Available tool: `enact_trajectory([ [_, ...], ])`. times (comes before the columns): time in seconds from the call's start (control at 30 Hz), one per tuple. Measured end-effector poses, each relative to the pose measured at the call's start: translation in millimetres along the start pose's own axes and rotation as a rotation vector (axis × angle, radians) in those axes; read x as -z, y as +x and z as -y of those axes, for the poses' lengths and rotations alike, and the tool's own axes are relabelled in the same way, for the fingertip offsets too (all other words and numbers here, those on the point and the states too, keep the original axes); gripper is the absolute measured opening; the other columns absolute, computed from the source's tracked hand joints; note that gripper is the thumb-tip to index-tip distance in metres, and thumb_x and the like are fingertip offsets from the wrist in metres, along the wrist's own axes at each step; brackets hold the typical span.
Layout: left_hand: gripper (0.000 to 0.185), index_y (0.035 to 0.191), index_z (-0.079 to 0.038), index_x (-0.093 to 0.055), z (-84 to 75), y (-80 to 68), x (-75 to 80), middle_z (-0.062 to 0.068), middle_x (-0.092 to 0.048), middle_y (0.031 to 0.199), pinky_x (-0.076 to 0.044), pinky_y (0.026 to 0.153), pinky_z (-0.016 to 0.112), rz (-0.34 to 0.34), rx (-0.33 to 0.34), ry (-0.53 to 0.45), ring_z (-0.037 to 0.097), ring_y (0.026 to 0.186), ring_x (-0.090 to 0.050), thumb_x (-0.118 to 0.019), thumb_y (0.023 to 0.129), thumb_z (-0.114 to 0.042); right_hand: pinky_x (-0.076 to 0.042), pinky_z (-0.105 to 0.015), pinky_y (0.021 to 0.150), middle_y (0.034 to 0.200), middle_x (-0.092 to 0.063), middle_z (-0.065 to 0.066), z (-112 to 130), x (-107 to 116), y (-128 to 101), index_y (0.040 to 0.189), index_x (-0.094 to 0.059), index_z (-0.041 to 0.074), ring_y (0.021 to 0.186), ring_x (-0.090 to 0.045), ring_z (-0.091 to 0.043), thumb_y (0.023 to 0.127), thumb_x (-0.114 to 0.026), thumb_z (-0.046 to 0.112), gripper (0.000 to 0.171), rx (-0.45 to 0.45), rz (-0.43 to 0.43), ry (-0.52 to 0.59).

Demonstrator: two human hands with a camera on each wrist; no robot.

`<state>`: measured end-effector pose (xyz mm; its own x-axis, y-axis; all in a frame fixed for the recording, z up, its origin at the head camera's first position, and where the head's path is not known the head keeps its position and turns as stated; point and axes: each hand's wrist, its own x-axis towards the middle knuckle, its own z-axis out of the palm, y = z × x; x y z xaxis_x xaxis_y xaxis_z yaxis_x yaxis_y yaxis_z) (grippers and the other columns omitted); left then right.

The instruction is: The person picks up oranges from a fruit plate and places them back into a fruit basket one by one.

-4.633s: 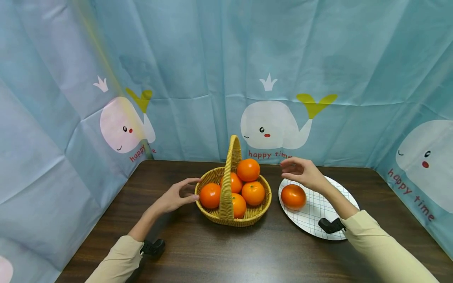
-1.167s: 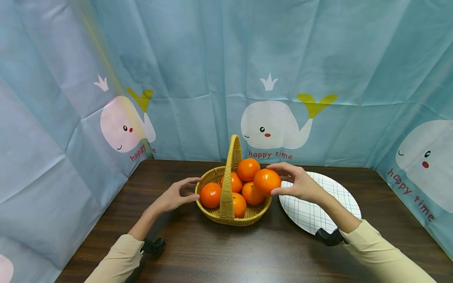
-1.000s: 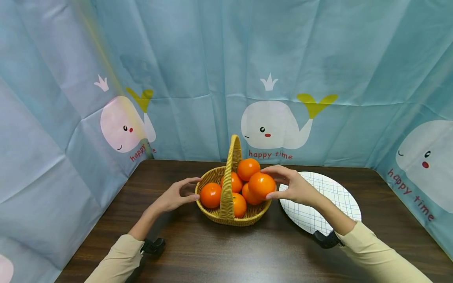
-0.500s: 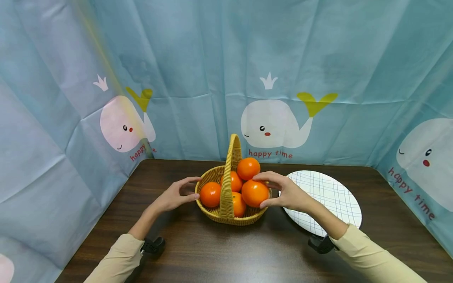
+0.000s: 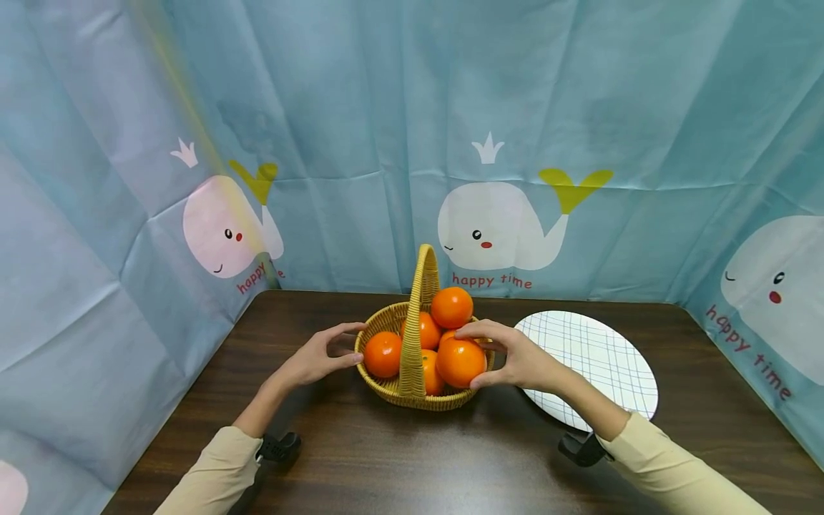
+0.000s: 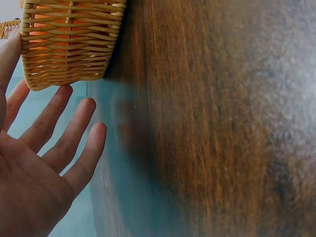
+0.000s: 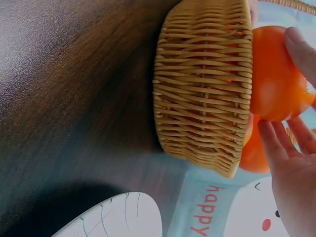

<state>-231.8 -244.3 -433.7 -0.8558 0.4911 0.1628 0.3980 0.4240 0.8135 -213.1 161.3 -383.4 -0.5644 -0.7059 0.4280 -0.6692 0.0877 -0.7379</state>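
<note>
A yellow wicker basket (image 5: 430,403) with a tall handle stands mid-table, with several oranges (image 5: 452,307) inside. My right hand (image 5: 524,361) holds one orange (image 5: 460,363) between thumb and fingers over the basket's right front part, in front of other fruit. From the right wrist view, this orange (image 7: 277,74) sits at rim height, with the thumb on one side and fingertips on the other. My left hand (image 5: 315,361) stays at the basket's left rim, thumb and fingertips at the wicker. Its fingers look loosely extended in the left wrist view, beside the basket wall (image 6: 71,47).
A white plate (image 5: 595,357) with a thin blue grid lies right of the basket, partly behind the right forearm. The dark wooden table (image 5: 399,458) reaches back to a light blue whale-print curtain (image 5: 335,143).
My right hand has taken the orange off the plate, carried it left over the basket, and lowered it toward the right front. The left hand has stayed at the rim.
</note>
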Motion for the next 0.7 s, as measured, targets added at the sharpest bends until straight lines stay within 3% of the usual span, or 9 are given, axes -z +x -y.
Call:
enact_trajectory([
  [0.1, 0.057, 0.149, -0.006, -0.049, -0.7, -0.7, -1.2, 0.018, -0.05, 0.147, -0.047, 0.098, 0.06, 0.0, 0.001, 0.0, 0.042, 0.128, -0.052, -0.071, 0.098, -0.019, -0.05, -0.058, 0.094, 0.133, -0.055, -0.027, 10.3, 1.1, 0.5, 0.131, -0.057, -0.01, 0.122, -0.05, -0.041, 0.071, -0.088, -0.011, 0.067, 0.0, 0.009, 0.01],
  [0.23, 0.057, 0.15, -0.006, -0.049, -1.8, -2.0, -3.0, 0.018, -0.05, 0.147, -0.046, 0.099, 0.061, 0.0, 0.007, 0.007, 0.043, 0.127, -0.052, -0.071, 0.098, -0.02, -0.048, -0.057, 0.098, 0.137, -0.054, -0.025, -1.8, 10.1, -6.8, 0.136, -0.055, -0.007, 0.125, -0.051, -0.04, 0.073, -0.09, -0.002, 0.072, -0.001, 0.013, 0.012],
  [0.4, 0.058, 0.15, -0.007, -0.049, -4.2, -2.0, -2.7, 0.016, -0.051, 0.147, -0.043, 0.101, 0.063, -0.01, 0.005, 0.035, 0.039, 0.128, -0.053, -0.071, 0.098, -0.02, -0.049, -0.054, 0.098, 0.136, -0.058, -0.011, -14.5, 29.8, -21.7, 0.138, -0.059, 0.007, 0.121, -0.054, -0.042, 0.084, -0.084, 0.003, 0.06, -0.036, -0.042, -0.003],
  [0.6, 0.056, 0.153, -0.007, -0.045, -5.4, -6.7, -4.8, 0.016, -0.049, 0.149, -0.036, 0.105, 0.066, -0.017, 0.005, 0.089, 0.041, 0.131, -0.049, -0.064, 0.103, -0.023, -0.056, -0.04, 0.09, 0.127, -0.063, -0.006, -13.2, 40.5, -45.1, 0.129, -0.065, 0.011, 0.114, -0.062, -0.024, 0.09, -0.073, -0.006, 0.043, -0.057, -0.134, -0.077],
  [0.7, 0.056, 0.158, -0.01, -0.037, -7.6, -10.2, -4.0, 0.016, -0.043, 0.155, -0.032, 0.109, 0.064, -0.035, 0.022, 0.113, 0.039, 0.138, -0.042, -0.055, 0.107, -0.027, -0.057, -0.034, 0.088, 0.124, -0.064, -0.006, -14.3, 43.9, -58.8, 0.128, -0.066, 0.01, 0.112, -0.062, -0.023, 0.091, -0.072, -0.007, 0.04, -0.071, -0.158, -0.122],
])
